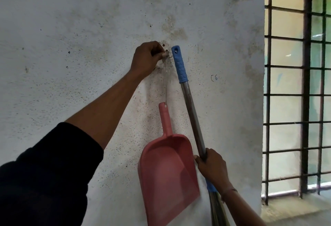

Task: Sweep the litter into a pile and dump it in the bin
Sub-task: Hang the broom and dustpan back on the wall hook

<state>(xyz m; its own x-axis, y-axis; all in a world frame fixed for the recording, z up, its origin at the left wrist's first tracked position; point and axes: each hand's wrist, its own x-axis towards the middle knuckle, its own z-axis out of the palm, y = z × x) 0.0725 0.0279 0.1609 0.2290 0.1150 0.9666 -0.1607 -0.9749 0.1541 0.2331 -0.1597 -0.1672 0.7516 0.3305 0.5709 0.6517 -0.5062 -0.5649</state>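
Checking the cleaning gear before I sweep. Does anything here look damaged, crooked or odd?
No damage shows. The pink dustpan hangs tilted on a thin string from a wall hook that the left hand pinches. The right hand grips the leaning broom. The wall is stained and speckled.

Your left hand (147, 59) is up at the wall hook (167, 53), and the dustpan (168, 173) hangs below it at six o'clock on a string (166, 85). The broom (191, 111) leans just beside the dustpan at three o'clock (your right hand (212, 168) holds its shaft). The window (297, 89) lies further toward three o'clock.
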